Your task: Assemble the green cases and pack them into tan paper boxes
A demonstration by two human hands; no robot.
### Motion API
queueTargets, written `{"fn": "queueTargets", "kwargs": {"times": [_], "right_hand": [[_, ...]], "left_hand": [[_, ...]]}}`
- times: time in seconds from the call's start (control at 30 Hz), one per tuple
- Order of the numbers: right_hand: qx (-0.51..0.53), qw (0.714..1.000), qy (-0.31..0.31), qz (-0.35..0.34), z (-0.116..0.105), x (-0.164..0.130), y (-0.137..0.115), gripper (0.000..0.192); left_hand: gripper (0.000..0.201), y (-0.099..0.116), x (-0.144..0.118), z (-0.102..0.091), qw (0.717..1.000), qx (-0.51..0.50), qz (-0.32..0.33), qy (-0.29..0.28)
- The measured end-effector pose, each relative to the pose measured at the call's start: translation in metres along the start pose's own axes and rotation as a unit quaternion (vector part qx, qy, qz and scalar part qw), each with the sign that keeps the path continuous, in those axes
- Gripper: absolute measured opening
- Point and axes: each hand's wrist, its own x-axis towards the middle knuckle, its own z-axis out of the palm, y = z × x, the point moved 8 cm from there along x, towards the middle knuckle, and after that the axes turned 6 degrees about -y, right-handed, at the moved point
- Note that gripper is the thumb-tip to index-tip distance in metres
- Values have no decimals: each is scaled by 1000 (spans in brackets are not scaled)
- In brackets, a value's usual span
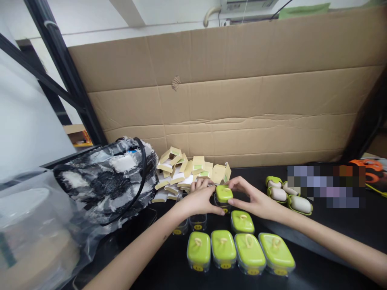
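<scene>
A small clear container (224, 209) stands behind the other lidded boxes, with a green lid (224, 193) on top of it; whether the lid is fully seated I cannot tell. My left hand (203, 198) grips the container's left side, thumb at its front. From the right, my right hand (246, 196) pinches the green lid between thumb and fingers. Just in front is a green-lidded container (242, 222) with a pale loop on top. Below my left wrist stand lidless clear containers (198, 222) with round yellow labels, partly hidden by my forearm.
Several green-lidded containers (223, 247) form a front row on the black table (169, 266). Cream card pieces (181, 171) are heaped behind my left hand. Green-and-white items (299, 204) lie right. A shaggy bag (111, 177) stands left; a cardboard sheet (229, 100) walls the back.
</scene>
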Motion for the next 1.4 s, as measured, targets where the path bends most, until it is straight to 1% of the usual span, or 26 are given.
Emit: {"fn": "queueTargets", "kwargs": {"times": [0.2, 0.37, 0.5, 0.67, 0.83, 0.97, 1.1, 1.2, 1.27, 1.33, 1.4], "right_hand": [[9, 1000, -24, 8, 3, 3, -3, 24], [22, 999, -13, 21, 2, 5, -3, 20], [20, 999, -8, 24, 3, 5, -2, 18], [-25, 999, -19, 26, 5, 5, -5, 15], [-83, 995, -48, 38, 2, 8, -7, 19], [-112, 990, -67, 44, 1, 10, -6, 27], [-129, 987, -84, 55, 3, 12, -4, 21], [-137, 984, -94, 70, 5, 14, 0, 23], [-142, 980, -104, 87, 4, 15, 3, 24], [-152, 976, -114, 110, -2, 13, 7, 23], [-164, 968, -128, 139, -13, 9, 10, 21]], "left_hand": [[73, -1, 0, -1, 1000, -1, -16, 8], [78, 0, 0, -1, 1000, -1, -15, 14], [78, -2, 1, -1, 1000, -4, -16, 14], [77, -4, 2, 0, 1000, -4, -17, 14], [74, -1, 3, -1, 999, 0, -15, 29], [64, 4, 0, -6, 999, 8, -13, 49], [57, 8, -1, -7, 999, 17, -9, 51], [57, 10, -1, -6, 998, 26, -9, 53], [61, 11, -2, -9, 998, 36, -7, 54], [65, 11, -4, -15, 998, 47, 1, 49], [57, 12, -10, -23, 998, 58, 18, 21]]}}
